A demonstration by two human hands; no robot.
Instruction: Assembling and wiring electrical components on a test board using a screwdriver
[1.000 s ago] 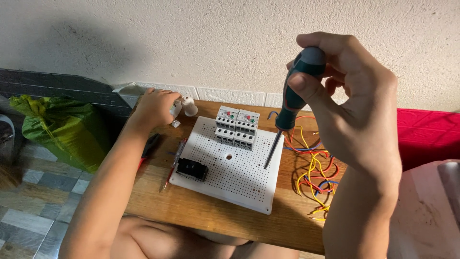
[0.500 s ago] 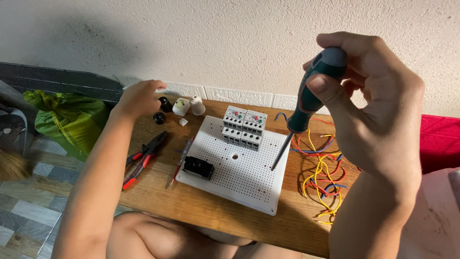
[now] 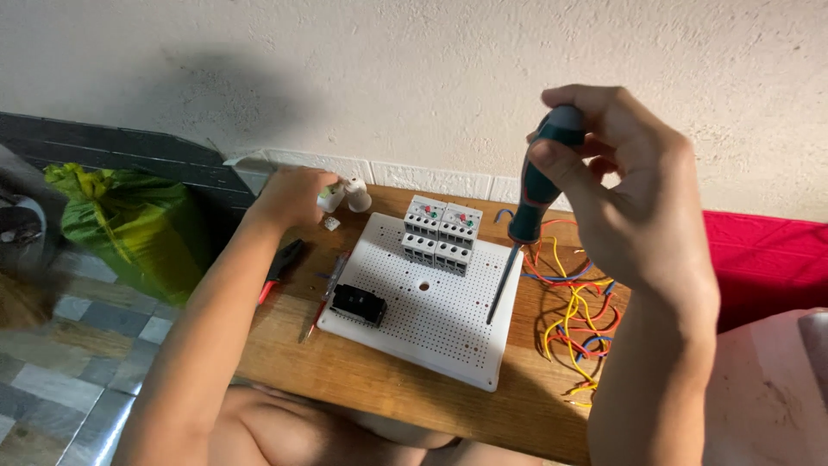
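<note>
My right hand [image 3: 625,185] grips the dark teal handle of a screwdriver [image 3: 526,211] held upright, its tip hanging over the right edge of a white perforated board [image 3: 423,302]. Two grey relay blocks [image 3: 440,233] stand at the board's far side and a small black switch [image 3: 358,304] sits near its left edge. My left hand [image 3: 293,197] reaches to the table's far left corner, its fingers closed around a small white fitting [image 3: 330,198]; another white fitting [image 3: 357,197] stands beside it.
Red-handled pliers [image 3: 278,267] and a thin red tool [image 3: 323,298] lie left of the board on the wooden table [image 3: 414,388]. A tangle of coloured wires [image 3: 573,306] lies at right. A green bag [image 3: 129,229] sits on the floor left; red cloth [image 3: 763,259] at right.
My left hand has stayed at the far left corner among the small fittings and now closes on a white one. The right hand keeps the screwdriver raised; the view has shifted slightly.
</note>
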